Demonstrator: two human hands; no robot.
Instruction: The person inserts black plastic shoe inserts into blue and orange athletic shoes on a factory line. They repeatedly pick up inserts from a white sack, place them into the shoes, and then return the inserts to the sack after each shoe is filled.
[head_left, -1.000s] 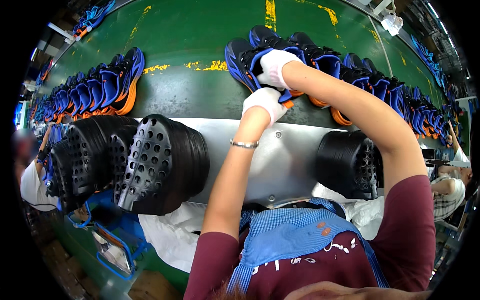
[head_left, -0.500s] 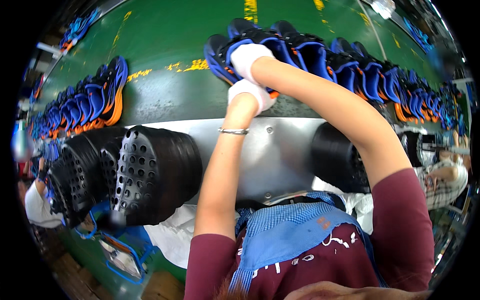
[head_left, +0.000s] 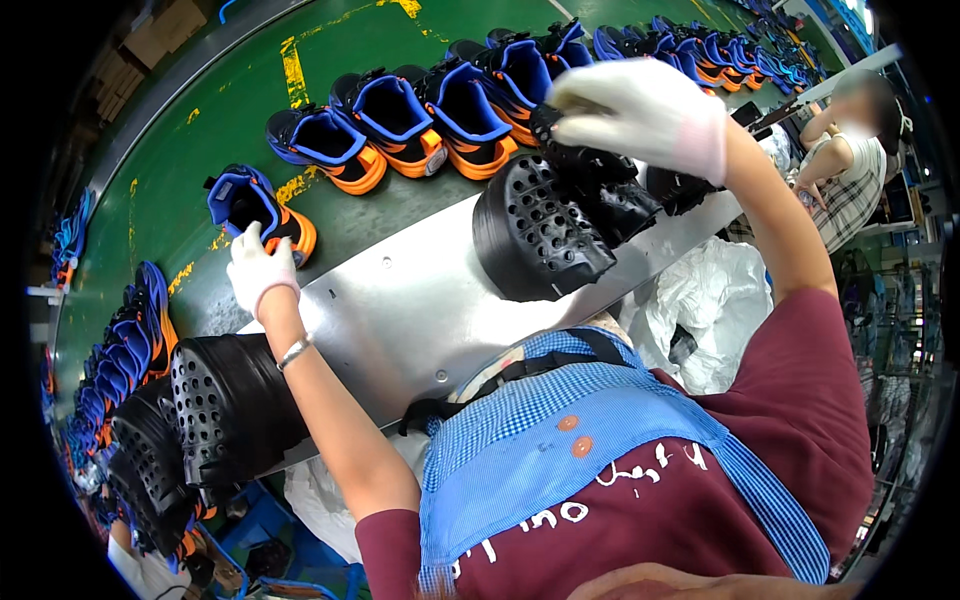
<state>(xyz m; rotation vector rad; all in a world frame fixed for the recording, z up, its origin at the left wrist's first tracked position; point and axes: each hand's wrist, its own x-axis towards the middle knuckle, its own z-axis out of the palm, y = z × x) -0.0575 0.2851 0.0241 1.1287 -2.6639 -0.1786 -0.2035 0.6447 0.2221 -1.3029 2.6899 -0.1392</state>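
Observation:
At the left, my left hand [head_left: 264, 268], in a white glove, grips the heel edge of a blue, black and orange sneaker [head_left: 236, 200], with fingers at its opening. This sneaker sits apart from the row, and nothing shows inside its opening. Over to the right, my gloved right hand [head_left: 645, 112] is closed on a black perforated plastic shoe insert [head_left: 590, 165], above a nested stack of such inserts [head_left: 540, 230]. The held insert partly overlaps the stack, so I cannot tell whether it is fully apart from it.
A row of sneakers [head_left: 395, 110] runs along the green surface [head_left: 225, 125] beyond the metal ledge [head_left: 400, 290]. More inserts [head_left: 240, 405] are stacked at left, near another sneaker row [head_left: 125, 350]. White plastic bags [head_left: 700, 300] hang close to me. A co-worker [head_left: 835, 170] is at right.
My hands were together at a sneaker in the row and have separated. The left is now at a lone sneaker; the right has swung to the right insert stack and taken hold of an insert. The view has turned.

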